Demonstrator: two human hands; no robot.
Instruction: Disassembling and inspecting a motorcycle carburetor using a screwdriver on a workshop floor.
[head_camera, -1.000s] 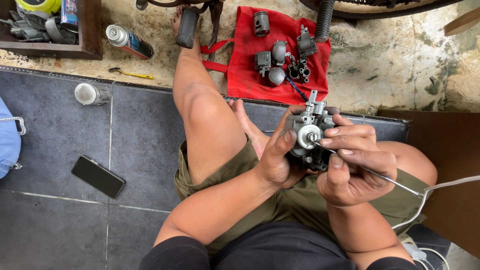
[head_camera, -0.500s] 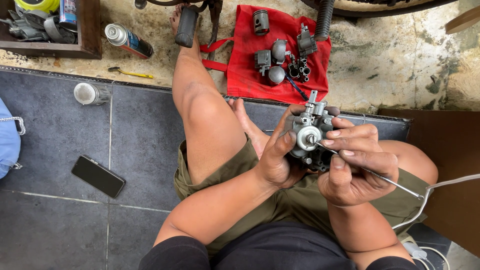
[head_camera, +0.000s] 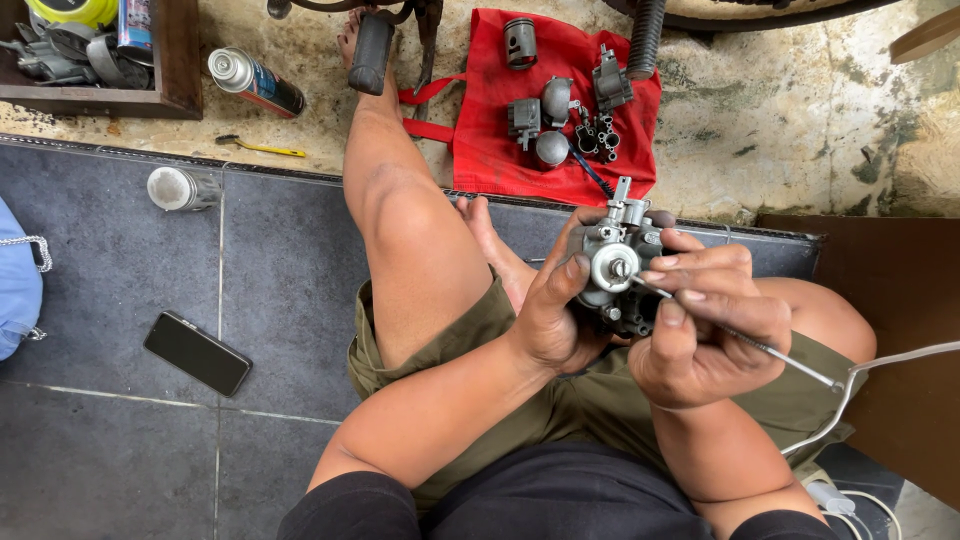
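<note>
I sit on the floor with a grey metal carburetor (head_camera: 615, 262) held over my lap. My left hand (head_camera: 553, 318) grips its left side, thumb up beside the round cap. My right hand (head_camera: 708, 330) pinches a thin metal nozzle (head_camera: 745, 343) whose tip touches the middle of that cap; a pale hose (head_camera: 880, 372) runs off from it to the right. A red cloth (head_camera: 500, 150) on the concrete ahead carries several small engine parts (head_camera: 540, 110).
A black phone (head_camera: 197, 352) lies on the dark tiles to my left. A spray can (head_camera: 255, 82), a small yellow tool (head_camera: 258, 147) and a round tin (head_camera: 180, 188) lie near a wooden box (head_camera: 170, 70) of parts. A brown board (head_camera: 890, 300) sits at right.
The nozzle tip stays at the carburetor's cap; both hands hold almost the same pose, with only slight shifts of the fingers.
</note>
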